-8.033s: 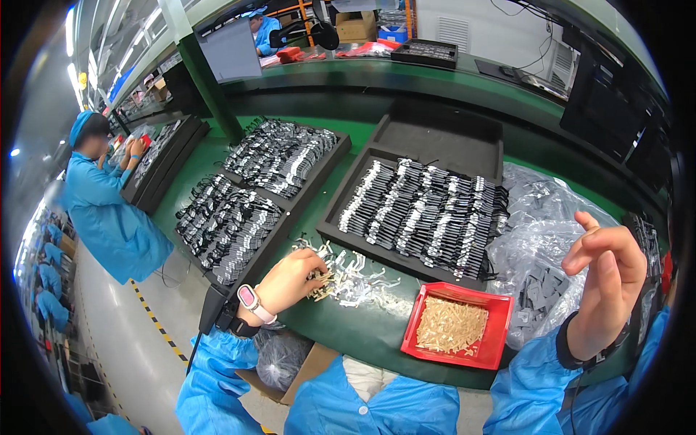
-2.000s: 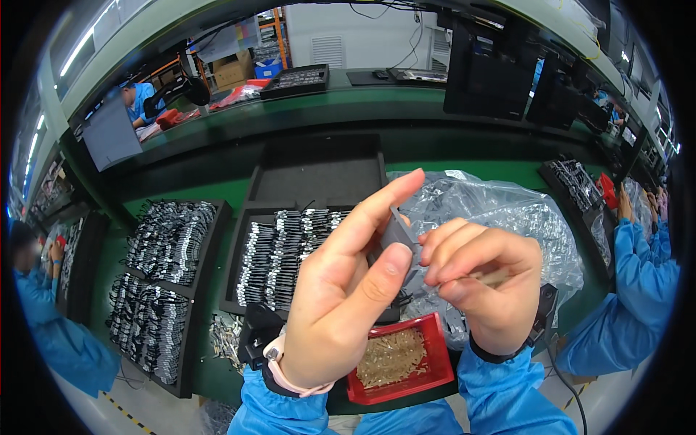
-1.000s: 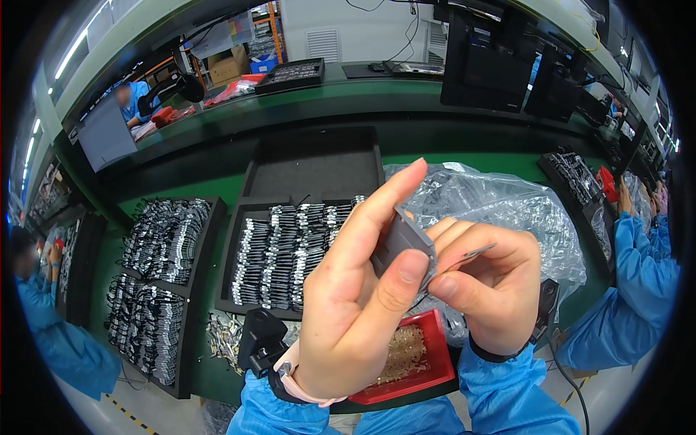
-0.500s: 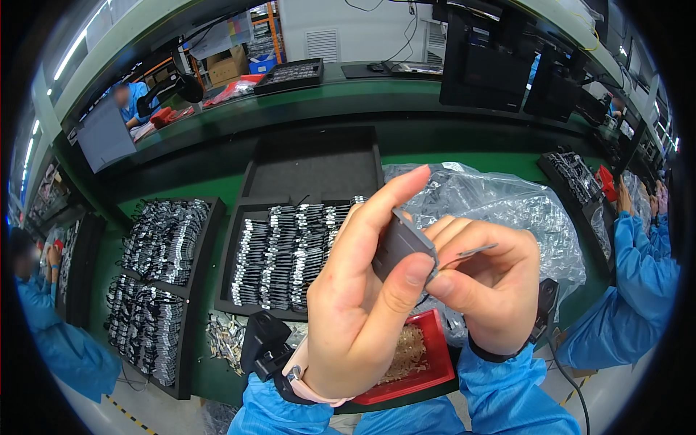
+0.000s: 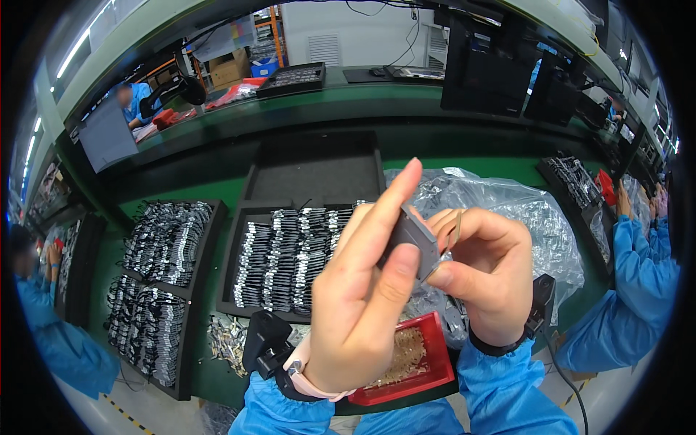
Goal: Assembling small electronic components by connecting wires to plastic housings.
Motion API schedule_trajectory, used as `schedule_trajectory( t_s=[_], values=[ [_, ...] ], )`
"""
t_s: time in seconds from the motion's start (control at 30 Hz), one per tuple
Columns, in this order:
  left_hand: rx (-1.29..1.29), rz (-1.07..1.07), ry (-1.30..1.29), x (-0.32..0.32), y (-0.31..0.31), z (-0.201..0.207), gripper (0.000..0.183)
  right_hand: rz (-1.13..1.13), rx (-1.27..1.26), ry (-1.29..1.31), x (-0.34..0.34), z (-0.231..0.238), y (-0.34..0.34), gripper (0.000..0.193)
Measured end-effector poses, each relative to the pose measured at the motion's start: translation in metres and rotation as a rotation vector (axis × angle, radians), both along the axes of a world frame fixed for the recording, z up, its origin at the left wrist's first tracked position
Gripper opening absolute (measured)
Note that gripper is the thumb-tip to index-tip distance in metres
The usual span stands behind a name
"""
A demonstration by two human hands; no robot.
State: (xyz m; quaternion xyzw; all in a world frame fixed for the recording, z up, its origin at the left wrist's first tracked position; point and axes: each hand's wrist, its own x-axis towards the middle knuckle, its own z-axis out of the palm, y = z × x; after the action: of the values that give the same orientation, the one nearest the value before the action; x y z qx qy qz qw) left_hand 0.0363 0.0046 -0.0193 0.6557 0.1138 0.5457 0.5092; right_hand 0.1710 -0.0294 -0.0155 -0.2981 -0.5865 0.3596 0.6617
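Observation:
A flat grey plastic piece with a raised rim (image 5: 417,243) is held up in front of me. My left hand (image 5: 354,293) grips it between thumb and fingers, its index finger stretched upward along the back. At the piece's right lower corner, my right hand (image 5: 496,279) has thumb and index finger pinched. A thin narrow strip (image 5: 456,233) sticks up from between those fingers; its lower end is hidden, and I cannot tell its kind. Below both hands stands a red bin (image 5: 444,357) with small tan bits in it.
Black trays (image 5: 230,270) (image 5: 190,290) hold rows of small dark and silver parts. An open black tray (image 5: 312,174) lies behind them. Clear plastic bags (image 5: 507,210) cover the right side. Loose small pieces (image 5: 226,339) lie at front left. Co-workers in blue sit at both sides.
The thin strip has swung from nearly level to nearly upright in my right fingers. The grey piece has tilted and shifted slightly right.

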Motion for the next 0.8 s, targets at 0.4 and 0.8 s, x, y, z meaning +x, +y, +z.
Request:
schedule_trajectory(
  t_s=[0.4, 0.8],
  values=[
    [0.068, 0.269, -0.291, 0.0, -0.002, -0.001, 0.027, -0.439, 0.256, -0.148, -0.008, 0.003, -0.001, 0.021],
    [0.656, 0.425, 0.045, -0.007, -0.007, 0.006, 0.027, -0.257, 0.237, -0.04, -0.003, -0.002, 0.003, 0.01]
  ],
)
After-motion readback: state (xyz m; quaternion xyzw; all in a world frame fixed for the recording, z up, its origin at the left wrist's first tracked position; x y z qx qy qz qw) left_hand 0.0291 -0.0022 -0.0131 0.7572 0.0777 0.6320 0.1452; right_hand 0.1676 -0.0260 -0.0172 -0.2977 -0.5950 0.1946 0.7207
